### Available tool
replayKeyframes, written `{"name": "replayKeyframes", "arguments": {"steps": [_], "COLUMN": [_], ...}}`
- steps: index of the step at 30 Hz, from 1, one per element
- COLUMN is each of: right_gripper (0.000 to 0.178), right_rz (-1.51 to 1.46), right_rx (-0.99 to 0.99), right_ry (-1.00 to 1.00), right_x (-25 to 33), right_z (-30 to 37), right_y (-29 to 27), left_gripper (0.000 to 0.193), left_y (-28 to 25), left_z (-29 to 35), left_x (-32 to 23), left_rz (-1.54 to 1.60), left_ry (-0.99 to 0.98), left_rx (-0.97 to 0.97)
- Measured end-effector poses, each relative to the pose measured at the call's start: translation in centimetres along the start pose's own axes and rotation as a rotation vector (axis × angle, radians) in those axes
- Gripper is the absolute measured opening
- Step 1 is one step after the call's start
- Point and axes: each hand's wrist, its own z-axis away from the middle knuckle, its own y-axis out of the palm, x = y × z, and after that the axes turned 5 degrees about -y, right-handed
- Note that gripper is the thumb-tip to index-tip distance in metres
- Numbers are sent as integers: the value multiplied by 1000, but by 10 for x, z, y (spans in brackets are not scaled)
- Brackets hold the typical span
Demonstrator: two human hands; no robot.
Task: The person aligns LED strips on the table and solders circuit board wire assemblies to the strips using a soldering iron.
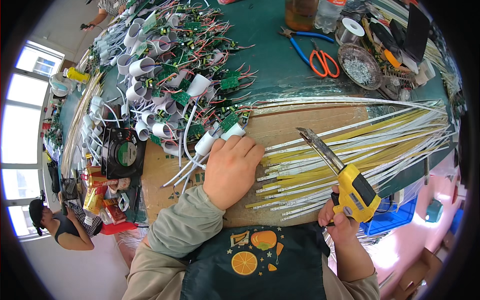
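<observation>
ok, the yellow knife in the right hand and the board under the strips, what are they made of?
Utility knife: yellow body looks like moulded plastic, matte with black trim; the extended blade is grey metal, dull sheen. Board under the LED strips: brown and flat, probably cardboard or fibreboard; the look leaves it open.

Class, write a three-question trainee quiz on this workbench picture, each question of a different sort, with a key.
1. True or false: the right hand holds a yellow utility knife with its blade out.
2. What does the left hand rest beside? A) white and yellow strips B) a laptop C) a hammer
3. Fill in: the scissors on the green mat have ____ handles.

Key: 1 true; 2 A; 3 orange.
</observation>
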Motion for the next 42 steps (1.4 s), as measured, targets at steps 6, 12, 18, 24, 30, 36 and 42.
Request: {"name": "replayKeyframes", "arguments": {"steps": [6,12,18,24,30,36,42], "right_gripper": [72,71,70,71,72,73,73], "right_rz": [-54,-100,-143,-150,-178,-171,-173], "right_rx": [45,42,-22,6,-6,6,-7], "right_ry": [-34,-61,-106,-130,-104,-108,-77], "right_x": [-1,-3,-7,-7,-7,-5,-3], "right_z": [1,0,2,1,3,1,1], "right_y": [-4,-3,-4,-3,-5,-3,-2], "left_gripper": [24,27,22,22,22,21,20], "left_y": [-1,-14,-22,-4,-7,1,2], "left_z": [0,-5,-59,-77,-46,-27,-27], "left_x": [-3,-3,5,12,-15,-19,-13], "left_rz": [16,73,-22,-186,-2,-45,-69], "left_ry": [10,69,57,-39,194,190,168], "left_rx": [-16,-80,-312,-215,-195,45,26]}}
